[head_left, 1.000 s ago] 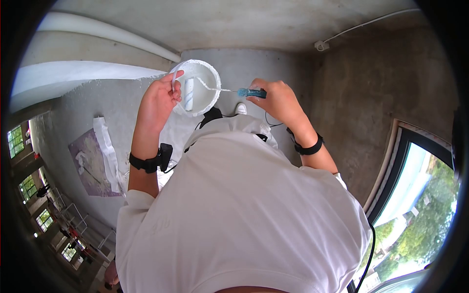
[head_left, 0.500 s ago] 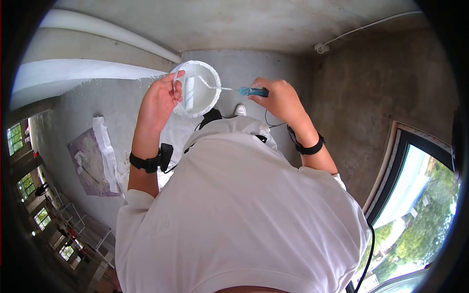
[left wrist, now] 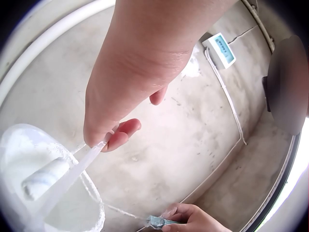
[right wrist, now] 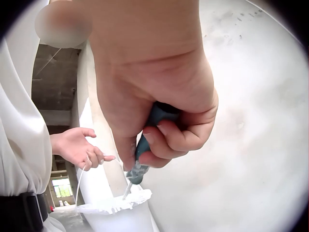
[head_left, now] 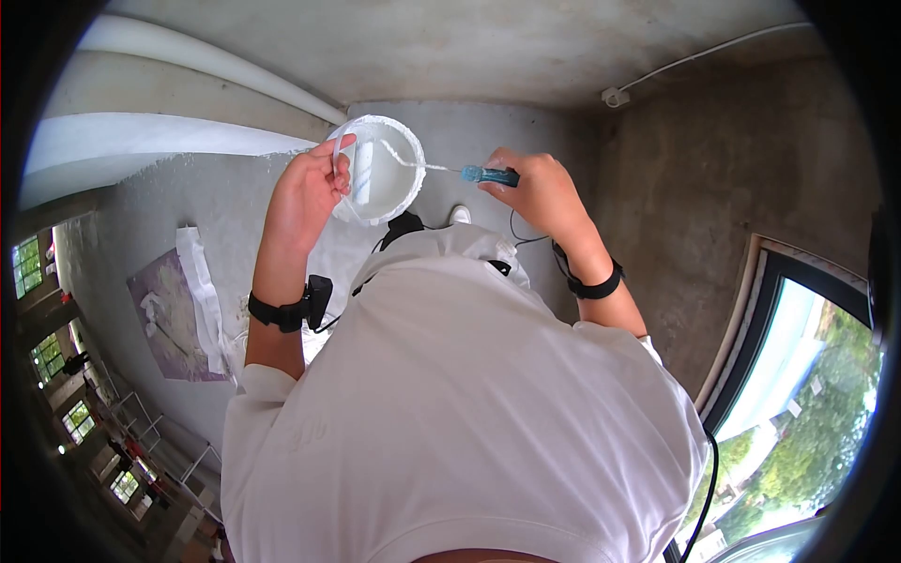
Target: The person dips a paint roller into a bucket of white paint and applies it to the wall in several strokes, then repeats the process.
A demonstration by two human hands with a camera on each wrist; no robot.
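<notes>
My left hand [head_left: 314, 192] holds up a white paint bucket [head_left: 414, 155] by its pale plastic handle [left wrist: 72, 174], which is hooked over the curled fingers. Inside the bucket, a paint roller's white sleeve [head_left: 363, 174] leans beside white paint; its paint-coated metal rod crosses the rim to the right. My right hand [head_left: 544, 192] grips the roller's blue-green handle [head_left: 486, 175], fingers wrapped round it in the right wrist view. White paint smears the handle's front end, and thick paint crusts the bucket rim [right wrist: 116, 205].
A grey wall with a white pipe [head_left: 216, 70] runs along the left. On the floor lies a purple stained sheet [head_left: 178, 319] with a white strip. At right are a bare brown wall and a window [head_left: 798, 403]. A shoe [head_left: 460, 215] shows below the bucket.
My right hand and the roller handle have shifted slightly to the right. The left hand keeps its hold on the bucket handle, and the roller sleeve stays inside the bucket.
</notes>
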